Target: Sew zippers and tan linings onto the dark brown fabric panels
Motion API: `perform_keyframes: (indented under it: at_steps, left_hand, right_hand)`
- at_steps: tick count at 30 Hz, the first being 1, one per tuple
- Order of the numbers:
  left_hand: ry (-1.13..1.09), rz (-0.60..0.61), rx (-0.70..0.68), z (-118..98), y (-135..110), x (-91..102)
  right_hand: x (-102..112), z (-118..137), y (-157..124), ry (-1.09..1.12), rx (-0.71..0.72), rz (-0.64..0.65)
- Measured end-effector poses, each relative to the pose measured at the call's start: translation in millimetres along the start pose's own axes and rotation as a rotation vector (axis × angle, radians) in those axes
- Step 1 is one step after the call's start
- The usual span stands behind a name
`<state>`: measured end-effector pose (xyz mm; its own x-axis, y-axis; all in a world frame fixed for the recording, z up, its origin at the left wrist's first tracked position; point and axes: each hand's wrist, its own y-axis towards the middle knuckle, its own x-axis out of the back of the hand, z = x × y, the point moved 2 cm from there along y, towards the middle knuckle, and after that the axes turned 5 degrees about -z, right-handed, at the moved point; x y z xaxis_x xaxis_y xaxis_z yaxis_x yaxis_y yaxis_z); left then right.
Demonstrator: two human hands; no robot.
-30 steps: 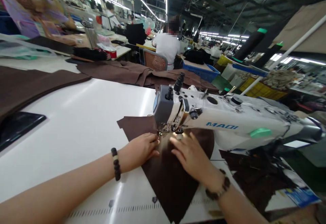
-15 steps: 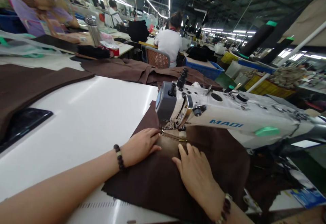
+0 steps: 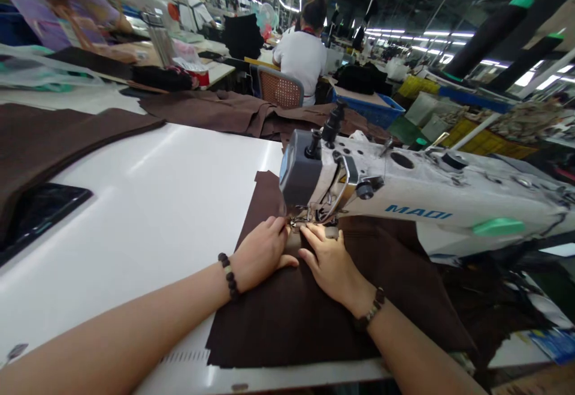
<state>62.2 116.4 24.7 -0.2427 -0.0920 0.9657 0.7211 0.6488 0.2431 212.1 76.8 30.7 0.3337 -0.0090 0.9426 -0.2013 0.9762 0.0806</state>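
Note:
A dark brown fabric piece (image 3: 287,317) lies on the white table (image 3: 148,203) under the head of a white sewing machine (image 3: 404,191). My left hand (image 3: 263,251) rests on the fabric just left of the presser foot (image 3: 309,222), fingers together and pressed down flat. My right hand (image 3: 330,260) lies on the fabric right of it, fingertips reaching the foot. Both hands press the cloth against the table, and each wrist wears a bead bracelet.
More brown fabric (image 3: 49,137) is stacked at the table's left and heaped (image 3: 233,117) at the back. A black phone (image 3: 36,209) lies at the left. A person in white (image 3: 303,63) sits ahead on a chair. Blue and yellow bins stand at the right.
The fabric was turned and shifted under the needle, now showing a wide piece. Both hands moved closer together up to the presser foot.

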Motion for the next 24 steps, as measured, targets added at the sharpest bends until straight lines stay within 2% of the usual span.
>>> perform_keyframes:
  at_steps: [6,14,24]
  left_hand:
    - [0.043,0.015,0.036,-0.7,-2.6,-4.8]
    - [0.048,-0.006,0.012,-3.9,0.2,-8.1]
    - [-0.033,0.025,0.040,2.3,1.5,-8.5]
  right_hand:
    - [-10.9,0.9,-0.1,-0.036,0.025,-0.047]
    - [-13.7,-7.0,-0.1,-0.055,0.044,-0.037]
    - [-13.6,-2.7,0.5,-0.102,0.043,-0.070]
